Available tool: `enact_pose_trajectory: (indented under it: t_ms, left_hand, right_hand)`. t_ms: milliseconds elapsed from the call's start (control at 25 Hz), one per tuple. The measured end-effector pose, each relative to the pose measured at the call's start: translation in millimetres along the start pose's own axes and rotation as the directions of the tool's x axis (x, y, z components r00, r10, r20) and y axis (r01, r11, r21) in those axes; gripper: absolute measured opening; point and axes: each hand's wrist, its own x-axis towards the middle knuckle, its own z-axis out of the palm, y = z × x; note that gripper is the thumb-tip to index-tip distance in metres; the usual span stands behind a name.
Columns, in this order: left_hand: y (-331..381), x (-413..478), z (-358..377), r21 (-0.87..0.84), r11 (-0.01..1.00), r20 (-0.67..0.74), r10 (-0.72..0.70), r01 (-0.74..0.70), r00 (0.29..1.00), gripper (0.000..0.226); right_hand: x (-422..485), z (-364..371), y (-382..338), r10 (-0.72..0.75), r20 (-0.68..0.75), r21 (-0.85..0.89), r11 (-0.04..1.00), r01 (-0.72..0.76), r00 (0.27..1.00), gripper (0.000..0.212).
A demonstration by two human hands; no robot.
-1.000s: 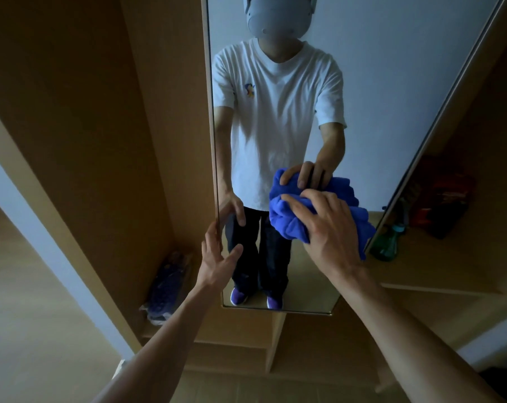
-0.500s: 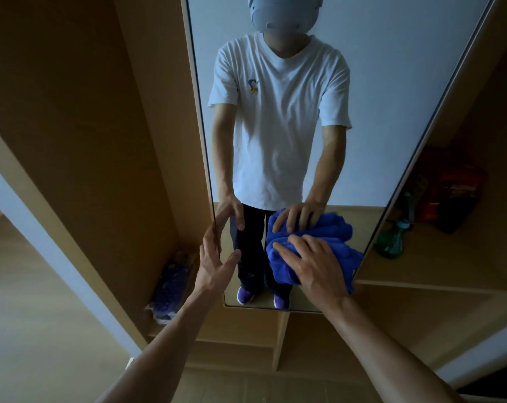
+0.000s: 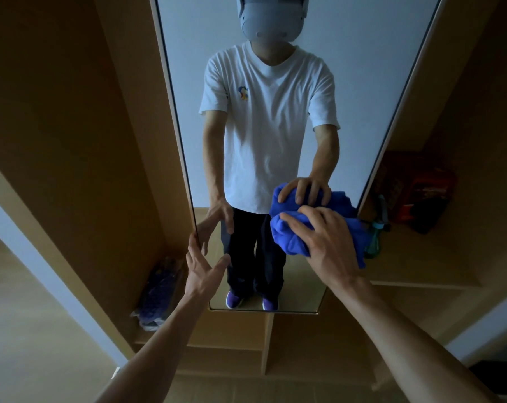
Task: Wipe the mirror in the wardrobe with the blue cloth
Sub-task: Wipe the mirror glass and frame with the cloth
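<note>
A tall mirror [image 3: 363,82] stands in the wooden wardrobe and reflects me. My right hand [image 3: 331,245] grips the bunched blue cloth [image 3: 290,234] and presses it against the lower glass, close to the mirror's right edge. My left hand [image 3: 201,271] rests at the mirror's lower left edge, with straight fingers along the edge and the thumb spread towards the glass.
On the wardrobe shelf to the right of the mirror stand a green spray bottle [image 3: 373,242] and a red box [image 3: 415,190]. A plastic bag with something blue [image 3: 159,295] lies in the left compartment. A vertical divider [image 3: 268,341] runs below the mirror.
My right hand slid the cloth down towards the mirror's bottom, then up and right to the right edge. My left hand stayed on the left edge.
</note>
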Motion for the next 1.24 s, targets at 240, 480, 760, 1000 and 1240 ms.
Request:
enact_pose_trajectory:
  t_ms: [240,480,760,1000,1240]
  left_hand:
    - [2.7,-3.8,12.5,0.008,0.999,-0.064,-0.042,0.043,0.997,0.106]
    - [-0.9,-2.3,17.2,0.046,0.998,-0.096,-0.043,0.048,0.994,0.102]
    - [-2.5,-3.5,16.3,0.03,0.999,-0.081,-0.041,0.044,0.996,0.105]
    - [2.5,-4.3,15.5,-0.006,0.997,-0.076,-0.073,0.072,0.994,0.1]
    - [9.7,-4.8,11.7,-0.026,0.999,-0.096,-0.047,0.045,0.994,0.097]
  right_hand:
    - [1.1,-8.5,23.5,-0.031,-0.068,-0.06,0.998,0.027,0.997,0.055]
    - [-42.2,26.7,18.2,-0.084,0.031,-0.085,0.993,0.086,0.996,0.052]
    - [-82.7,43.0,16.8,-0.133,0.23,-0.077,0.985,0.154,0.964,0.061]
    - [-68.7,27.7,33.4,0.123,0.06,0.155,0.979,-0.131,0.991,0.063]
    - [-59.4,17.4,38.0,0.483,-0.14,0.323,0.848,-0.421,0.865,0.059]
